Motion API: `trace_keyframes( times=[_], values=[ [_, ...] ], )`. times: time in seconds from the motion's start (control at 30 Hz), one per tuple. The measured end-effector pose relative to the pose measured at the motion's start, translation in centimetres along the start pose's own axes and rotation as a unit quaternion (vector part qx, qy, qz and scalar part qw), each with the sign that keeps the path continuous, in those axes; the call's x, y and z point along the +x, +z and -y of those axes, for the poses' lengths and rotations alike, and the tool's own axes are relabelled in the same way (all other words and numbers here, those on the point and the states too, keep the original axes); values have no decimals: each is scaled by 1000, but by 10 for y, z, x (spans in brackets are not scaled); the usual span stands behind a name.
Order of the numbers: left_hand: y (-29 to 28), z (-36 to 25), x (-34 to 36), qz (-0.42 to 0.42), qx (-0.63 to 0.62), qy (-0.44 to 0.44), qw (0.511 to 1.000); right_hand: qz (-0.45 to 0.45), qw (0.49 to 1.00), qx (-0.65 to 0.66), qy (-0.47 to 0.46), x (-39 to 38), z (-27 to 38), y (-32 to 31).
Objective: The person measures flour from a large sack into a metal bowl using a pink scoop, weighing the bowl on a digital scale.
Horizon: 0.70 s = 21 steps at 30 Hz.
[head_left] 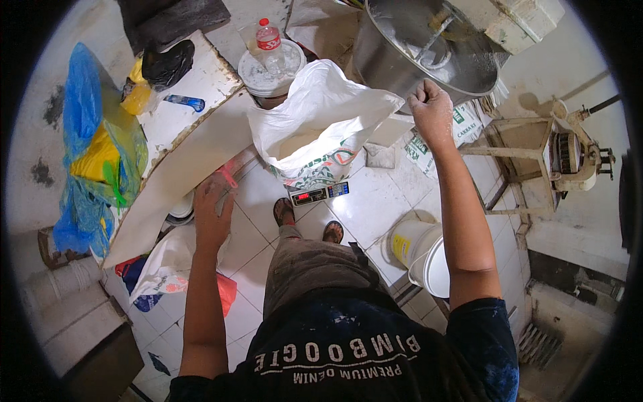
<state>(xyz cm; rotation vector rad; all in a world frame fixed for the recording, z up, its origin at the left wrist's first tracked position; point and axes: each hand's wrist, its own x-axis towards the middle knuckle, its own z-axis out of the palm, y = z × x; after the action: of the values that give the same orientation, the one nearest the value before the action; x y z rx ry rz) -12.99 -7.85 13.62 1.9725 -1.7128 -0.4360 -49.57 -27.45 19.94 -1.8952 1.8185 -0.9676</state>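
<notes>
- Well, my right hand (432, 110) is curled closed and dusted with pale powder, near the rim of the steel mixing bowl (374, 57); whether it pinches anything, I can't tell.
- My left hand (214, 204) is low beside the table edge, fingers near a pinkish-red thing (228, 177) — grasped or merely close, I can't tell.
- Between my hands stands the white sack (321, 84), mouth gaping, its crinkled plastic printed with green and red lettering.
- At its foot, the scale (318, 194) shows lit red digits beside a blue keypad.
- A red label wraps the clear, red-capped bottle (268, 41); a yellow one marks the round white bucket (402, 244).
- Pale block lettering crosses my dark shirt (321, 335).
- The table (201, 94) has a rough, chipped edge — thin, wrinkled blue plastic (84, 100) hangs near its far-left side.
</notes>
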Motion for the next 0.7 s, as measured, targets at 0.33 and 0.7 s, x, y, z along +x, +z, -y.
trace_keyframes(
  times=[0.33,0.7],
  values=[
    [-7,-4,-56,-15,-23,-66,997,102,985,111,-84,-9,9,11],
    [-11,-7,-91,-22,-39,-97,994,115,980,119,110,-24,15,-9]
  ],
)
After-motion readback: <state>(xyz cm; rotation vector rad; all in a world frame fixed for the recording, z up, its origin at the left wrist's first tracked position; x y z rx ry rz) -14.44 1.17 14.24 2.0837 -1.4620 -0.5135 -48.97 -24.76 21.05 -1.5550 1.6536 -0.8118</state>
